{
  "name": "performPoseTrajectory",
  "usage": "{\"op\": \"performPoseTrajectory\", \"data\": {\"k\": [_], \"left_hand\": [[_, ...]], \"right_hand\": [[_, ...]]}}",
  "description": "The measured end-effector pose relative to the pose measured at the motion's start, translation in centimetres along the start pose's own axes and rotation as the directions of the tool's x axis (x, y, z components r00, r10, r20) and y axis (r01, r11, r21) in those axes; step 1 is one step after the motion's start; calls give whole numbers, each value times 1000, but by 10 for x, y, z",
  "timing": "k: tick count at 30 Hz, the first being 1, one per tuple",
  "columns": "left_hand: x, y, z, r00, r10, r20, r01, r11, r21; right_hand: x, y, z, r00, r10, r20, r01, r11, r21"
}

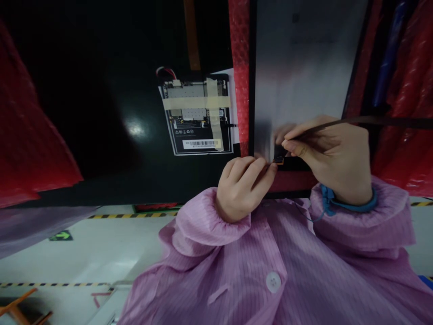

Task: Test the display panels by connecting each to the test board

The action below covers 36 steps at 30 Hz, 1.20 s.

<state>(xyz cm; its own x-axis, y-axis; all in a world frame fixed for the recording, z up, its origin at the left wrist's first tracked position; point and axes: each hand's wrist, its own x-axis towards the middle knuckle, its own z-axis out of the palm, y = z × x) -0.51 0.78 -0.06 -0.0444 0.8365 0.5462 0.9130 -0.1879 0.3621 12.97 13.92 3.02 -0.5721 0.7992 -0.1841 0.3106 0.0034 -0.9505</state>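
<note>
Fingers [294, 148] of the right hand [341, 158]: thumb and forefinger pinched together on a thin dark strip [382, 121], which runs back over the hand to the right edge of view. Cannot tell whether it is a tool or a cable. Left hand [237, 187]: fingers bent, tips close together beside a small dark plug [278, 160] with an orange edge; whether they grip it cannot be told.

Plug location: near the lower edge of a grey glossy screen [304, 76], below the right fingertips. Screen has a black border and lies over red bubble wrap [241, 49], which shows along its left and right sides.

Left of the screen, on the dark counter [111, 153]: a circuit board [187, 92] with two crossing strips of pale tape [212, 108] and a barcode label [202, 144] beneath. Wires [166, 70] curve from its upper left corner. Orange-brown ribbon [192, 36] above the board.

Right wrist: blue band [355, 207]. Blue rod [389, 58] at upper right, beside more bubble wrap.
</note>
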Motion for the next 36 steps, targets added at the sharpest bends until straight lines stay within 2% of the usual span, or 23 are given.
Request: {"op": "performPoseTrajectory", "data": {"k": [6,11,16,20,36], "left_hand": [[2,0,0,1000,3,-14,-2,999,32],[3,0,-1,1000,11,-13,-10,1000,26],[3,0,-1,1000,6,-9,-6,999,37],[1,0,-1,1000,6,-6,-6,1000,25],[0,0,-1,1000,5,3,-6,999,36]], "right_hand": [[-1,0,-2,1000,-15,28,16,999,-41],[-2,-3,-7,995,4,97,13,985,-172],[0,-7,-14,974,-25,227,105,931,-350],[2,-10,-15,960,-42,278,156,902,-403],[0,-14,-8,977,13,211,60,940,-337]]}}
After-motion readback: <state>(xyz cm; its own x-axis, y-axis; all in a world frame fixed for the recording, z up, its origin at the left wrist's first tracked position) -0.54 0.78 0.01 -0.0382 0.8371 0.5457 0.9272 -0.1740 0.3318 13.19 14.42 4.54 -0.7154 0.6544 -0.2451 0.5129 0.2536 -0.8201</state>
